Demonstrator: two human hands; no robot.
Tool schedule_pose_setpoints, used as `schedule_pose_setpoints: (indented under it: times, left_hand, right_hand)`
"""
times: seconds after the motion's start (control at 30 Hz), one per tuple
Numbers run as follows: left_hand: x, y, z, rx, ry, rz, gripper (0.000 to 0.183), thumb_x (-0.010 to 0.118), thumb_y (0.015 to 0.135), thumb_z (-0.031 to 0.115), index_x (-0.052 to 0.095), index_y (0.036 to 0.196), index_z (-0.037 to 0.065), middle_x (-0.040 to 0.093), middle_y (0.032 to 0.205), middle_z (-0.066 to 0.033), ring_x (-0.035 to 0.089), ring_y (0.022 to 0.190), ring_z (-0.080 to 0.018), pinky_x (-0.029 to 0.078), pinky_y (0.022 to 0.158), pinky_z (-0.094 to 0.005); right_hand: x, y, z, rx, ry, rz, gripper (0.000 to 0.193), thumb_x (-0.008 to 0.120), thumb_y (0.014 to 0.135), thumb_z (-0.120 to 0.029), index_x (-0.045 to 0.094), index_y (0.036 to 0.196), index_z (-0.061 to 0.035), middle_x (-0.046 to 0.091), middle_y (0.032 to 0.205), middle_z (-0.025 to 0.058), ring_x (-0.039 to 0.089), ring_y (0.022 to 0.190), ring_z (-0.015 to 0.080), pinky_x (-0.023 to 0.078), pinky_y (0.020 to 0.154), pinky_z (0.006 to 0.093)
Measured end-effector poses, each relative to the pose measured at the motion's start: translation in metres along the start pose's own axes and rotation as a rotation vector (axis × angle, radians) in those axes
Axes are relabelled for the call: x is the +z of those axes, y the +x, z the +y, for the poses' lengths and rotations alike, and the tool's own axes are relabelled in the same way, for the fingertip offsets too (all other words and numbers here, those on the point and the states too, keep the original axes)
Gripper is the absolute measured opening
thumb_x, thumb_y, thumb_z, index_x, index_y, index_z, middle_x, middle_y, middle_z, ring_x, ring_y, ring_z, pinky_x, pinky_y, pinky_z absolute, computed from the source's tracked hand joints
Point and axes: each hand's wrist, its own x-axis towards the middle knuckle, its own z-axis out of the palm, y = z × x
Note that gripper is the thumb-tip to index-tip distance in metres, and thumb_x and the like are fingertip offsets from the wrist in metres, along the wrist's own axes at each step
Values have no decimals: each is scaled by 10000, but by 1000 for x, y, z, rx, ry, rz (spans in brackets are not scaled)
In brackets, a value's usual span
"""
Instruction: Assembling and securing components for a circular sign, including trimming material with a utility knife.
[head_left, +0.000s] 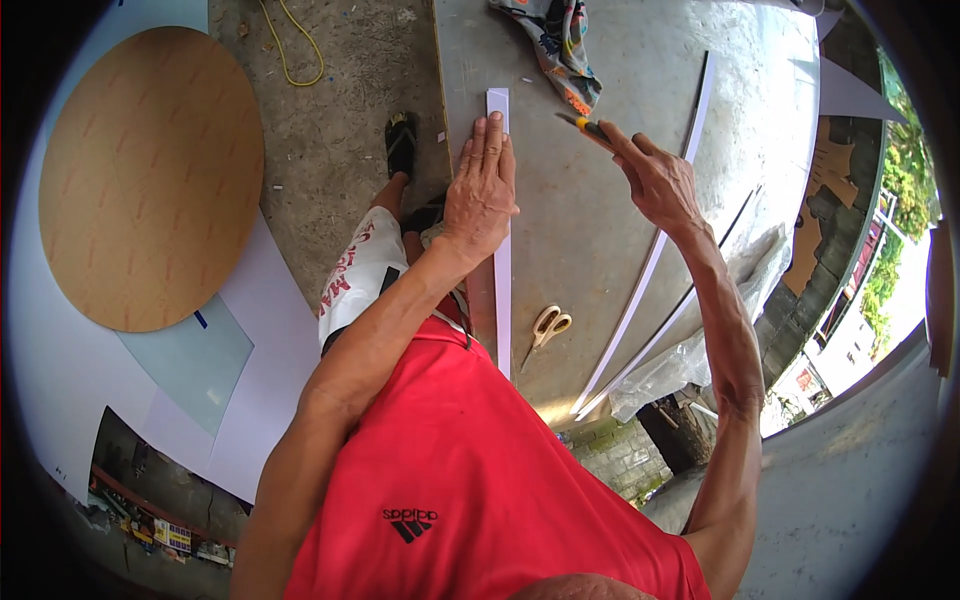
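Note:
My left hand (480, 195) lies flat, fingers stretched out, on a long narrow white strip (503, 310) along the table's left edge. The strip's far end shows just beyond my fingertips. In my right hand (660, 183) is a utility knife (592, 130) with a yellow and black handle, its blade pointing left and held apart from the strip. A crumpled patterned cloth (562, 55) rests on the table just beyond the knife. Nearer to me, to the right of the strip, lies a pair of scissors (548, 325) with cream handles.
The grey table (580, 240) also bears a second white strip (640, 280), a thinner strip (690, 300) and clear plastic sheeting (670, 375) at its right edge. At left a brown oval board (150, 180) lies on white sheets (255, 340). A yellow cord (320, 60) is on the floor.

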Motion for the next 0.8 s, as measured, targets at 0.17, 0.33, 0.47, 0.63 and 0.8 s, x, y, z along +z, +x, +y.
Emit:
schedule_pose_setpoints:
  times: [0.17,0.33,0.47,0.63,0.8]
  left_hand:
    - [0,-10,-2,88,-6,28,979,844,684,215,342,1475,-71,178,1620,-244,193,1492,-445,243,1218,-491]
    - [3,-16,1,68,183,-10,926,853,659,196,416,1439,-44,211,1616,-214,203,1481,-463,252,1213,-520]
    - [4,-14,-5,62,67,53,934,886,581,167,471,1391,-39,242,1607,-195,223,1479,-443,279,1204,-525]
    - [-6,-18,-6,78,-65,27,935,896,558,176,491,1373,-36,260,1604,-184,228,1484,-419,283,1201,-525]
    - [-12,-16,-4,43,-2,5,930,897,570,214,497,1379,-10,257,1612,-179,227,1490,-412,272,1206,-493]
  right_hand:
    - [24,2,-26,182,462,162,493,559,988,-176,433,1464,-205,645,993,148,639,846,383,495,705,482]
    - [40,26,-39,-5,305,226,456,559,982,-170,472,1429,-171,636,1124,139,652,910,390,529,736,487]
    - [28,47,-41,-47,310,163,462,564,1000,-194,475,1453,-194,650,1116,144,655,902,361,532,747,444]
    - [33,61,-33,-123,220,158,406,615,981,-236,572,1385,-220,668,1028,81,665,787,312,542,671,409]
    - [39,63,-25,-168,211,272,382,604,982,-239,585,1363,-256,666,1003,28,670,746,276,536,602,396]
